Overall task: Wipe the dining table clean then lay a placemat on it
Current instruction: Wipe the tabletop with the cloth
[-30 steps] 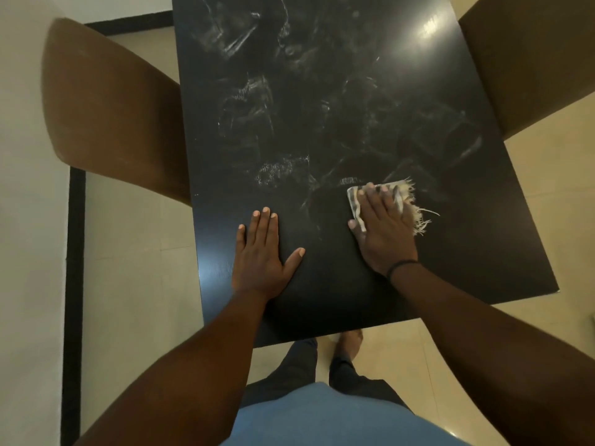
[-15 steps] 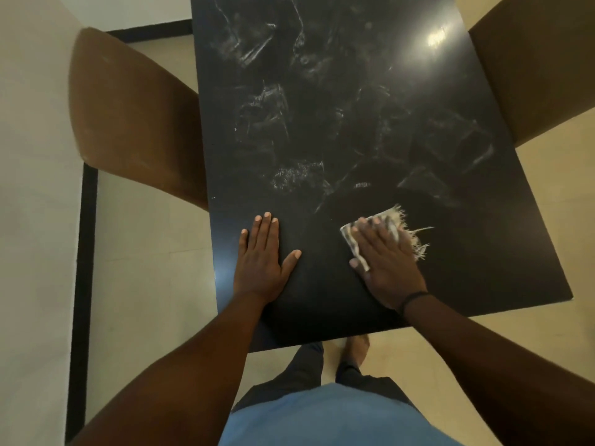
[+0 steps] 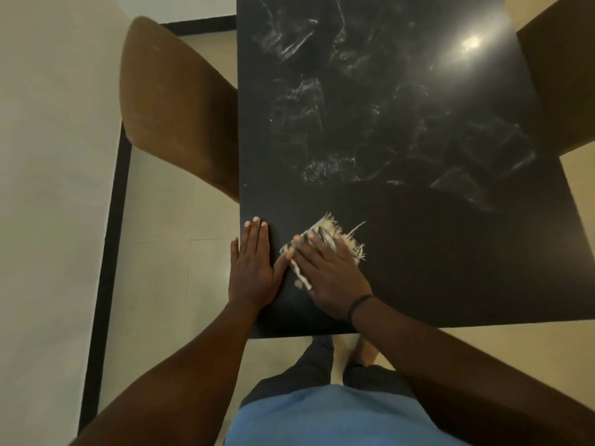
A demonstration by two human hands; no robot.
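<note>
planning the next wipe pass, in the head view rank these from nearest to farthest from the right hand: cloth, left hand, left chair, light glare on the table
1. cloth: directly under the right hand, pressed flat on the table.
2. left hand: just beside it, flat at the table's left edge.
3. left chair: beyond the table's left edge, farther up.
4. light glare: far end of the table, on the right.

No text, label, brand, number or sign can be read anywhere in this view. The dark counter carries only pale smears, and the frayed cloth shows no lettering.
</note>
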